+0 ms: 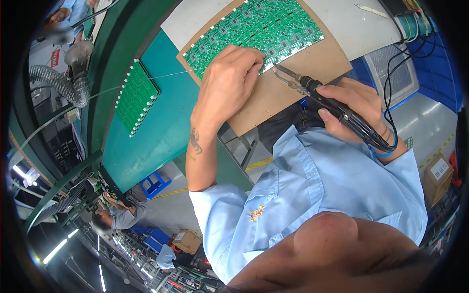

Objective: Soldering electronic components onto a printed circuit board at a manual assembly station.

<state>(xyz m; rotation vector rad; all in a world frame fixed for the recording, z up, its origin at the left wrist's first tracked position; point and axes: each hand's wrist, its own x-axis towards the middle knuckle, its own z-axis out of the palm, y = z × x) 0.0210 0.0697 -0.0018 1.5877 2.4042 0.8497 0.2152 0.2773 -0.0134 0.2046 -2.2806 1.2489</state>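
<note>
A green circuit board panel (254, 27) crowded with small parts lies on a brown backing board (312, 61). My left hand (227, 80) rests over the panel's near edge, thumb and fingers pinched on a thin solder wire (168, 75). That wire trails away to the left across the bench. In my right hand (359, 102) is a black soldering iron (349, 117), with a thin bent metal tube along its front. Its tip points at the panel's near edge, close to my left fingertips; whether it touches the board I cannot tell.
Stacked green circuit boards (137, 97) lie on the teal mat (166, 117) to the left. A flexible grey hose (53, 80) is beyond them. The iron's black cable (388, 83) loops at the right, near blue bins (439, 73). Another person (122, 215) works farther left.
</note>
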